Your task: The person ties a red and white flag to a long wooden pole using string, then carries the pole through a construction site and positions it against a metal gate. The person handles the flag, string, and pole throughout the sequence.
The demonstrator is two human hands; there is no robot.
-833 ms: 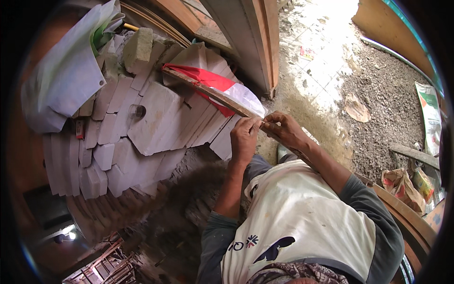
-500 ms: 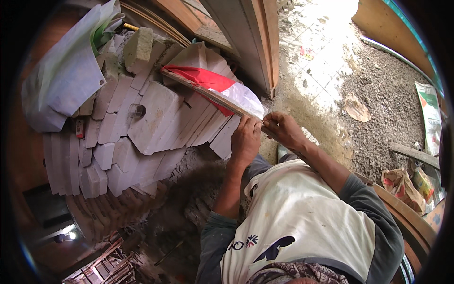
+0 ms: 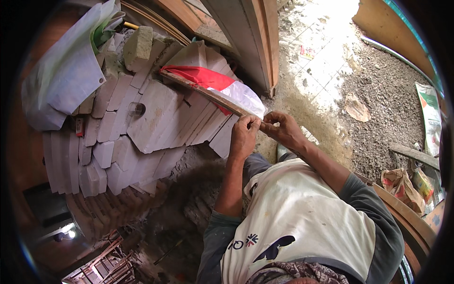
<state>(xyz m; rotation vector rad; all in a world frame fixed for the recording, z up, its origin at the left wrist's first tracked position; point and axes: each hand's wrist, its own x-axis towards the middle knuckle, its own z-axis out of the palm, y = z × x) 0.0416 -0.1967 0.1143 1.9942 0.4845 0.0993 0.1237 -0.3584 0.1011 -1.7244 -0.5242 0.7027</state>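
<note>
A red and white flag lies along a thin wooden stick, which slants from the block pile down to my hands. My left hand is closed round the stick's near end, thumb and fingers together on it. Right beside it, my right hand makes a pinch at the stick's tip, close to the flag's white corner. Whatever sits between those fingertips is too small to name. The flag's far red end rests by the top of the stick, over the pale blocks.
Pale light blocks are stacked on the left, partly under a whitish sheet. A wooden door frame stands ahead. Gravel covers the floor at right, with a crumpled brown bag and a plank.
Both hands stay at the stick's near end. My left hand has shifted slightly left, and the right fingers have changed their bend a little. The flag has barely moved.
</note>
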